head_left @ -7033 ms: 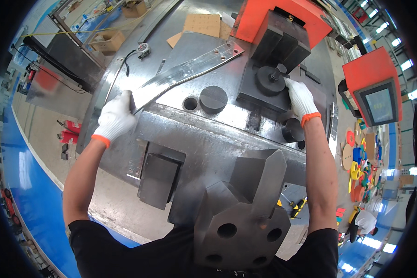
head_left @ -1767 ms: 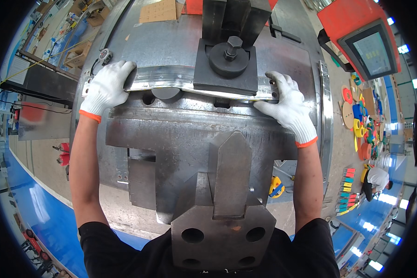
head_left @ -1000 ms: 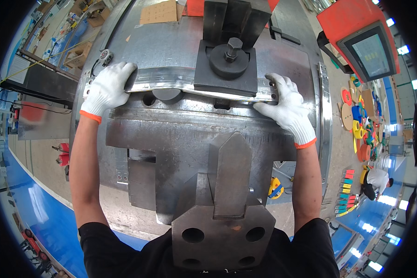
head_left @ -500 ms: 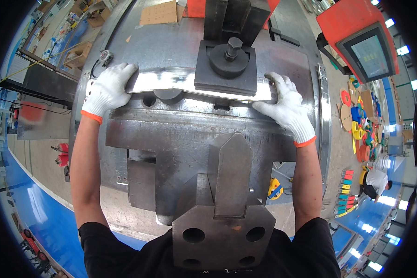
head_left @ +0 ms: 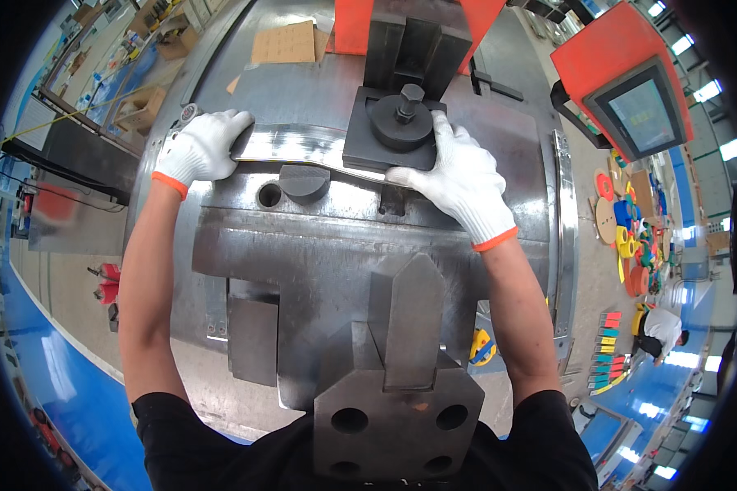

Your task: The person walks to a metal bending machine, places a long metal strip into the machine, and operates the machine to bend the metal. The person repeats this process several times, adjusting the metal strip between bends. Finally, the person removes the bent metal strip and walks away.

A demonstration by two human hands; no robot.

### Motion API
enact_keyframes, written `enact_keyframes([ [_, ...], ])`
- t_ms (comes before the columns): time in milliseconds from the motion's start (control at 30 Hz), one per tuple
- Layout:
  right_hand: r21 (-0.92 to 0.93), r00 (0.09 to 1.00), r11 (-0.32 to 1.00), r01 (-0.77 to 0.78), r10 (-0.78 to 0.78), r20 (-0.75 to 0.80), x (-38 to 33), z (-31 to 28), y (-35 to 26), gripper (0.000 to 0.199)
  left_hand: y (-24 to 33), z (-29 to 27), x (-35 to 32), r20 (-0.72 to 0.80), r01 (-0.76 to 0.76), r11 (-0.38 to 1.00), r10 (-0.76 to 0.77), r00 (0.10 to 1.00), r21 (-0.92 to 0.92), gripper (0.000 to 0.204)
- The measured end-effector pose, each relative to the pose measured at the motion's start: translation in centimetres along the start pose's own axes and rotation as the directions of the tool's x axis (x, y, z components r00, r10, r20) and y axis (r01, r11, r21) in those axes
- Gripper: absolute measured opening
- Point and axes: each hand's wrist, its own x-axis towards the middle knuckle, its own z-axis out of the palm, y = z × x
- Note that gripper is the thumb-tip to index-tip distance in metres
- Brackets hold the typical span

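Observation:
A shiny, slightly bent flat metal bar (head_left: 295, 146) lies across the steel machine bed, passing by a dark square block (head_left: 364, 141) that carries a round disc and a hex bolt (head_left: 409, 104). My left hand (head_left: 209, 147), in a white knitted glove with an orange cuff, is closed around the bar's left end. Gloved the same way, my right hand (head_left: 460, 176) is against the block's right side. Its thumb lies along the bar's near edge and its palm hides the bar's right end. A dark half-round piece (head_left: 305, 185) stands just nearer than the bar.
Close to my body rises a pointed steel block (head_left: 413, 327) on a plate with holes. An orange control box with a screen (head_left: 645, 106) hangs at the right. Cardboard (head_left: 284, 42) lies on the far bed. Farther right, a person (head_left: 662, 329) is beside colourful floor items.
My right hand has moved left along the bar, up against the dark block. The bar has shifted slightly away from me, uncovering more of the half-round piece. My left hand still holds its end.

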Motion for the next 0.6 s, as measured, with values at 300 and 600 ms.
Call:
enact_keyframes([
  [300,0.037,0.998,0.998,-0.057,0.055,0.040,-0.4,-1.0,0.2,0.120,-0.8,-0.9,0.3,0.017,-0.060,0.997,0.061,0.998,-0.038,0.033],
  [600,-0.011,0.996,0.996,-0.084,0.084,0.029,-0.3,-1.1,-0.1,0.118,-6.5,-0.4,-0.6,-0.127,-0.086,0.996,0.088,0.988,0.021,0.033],
])
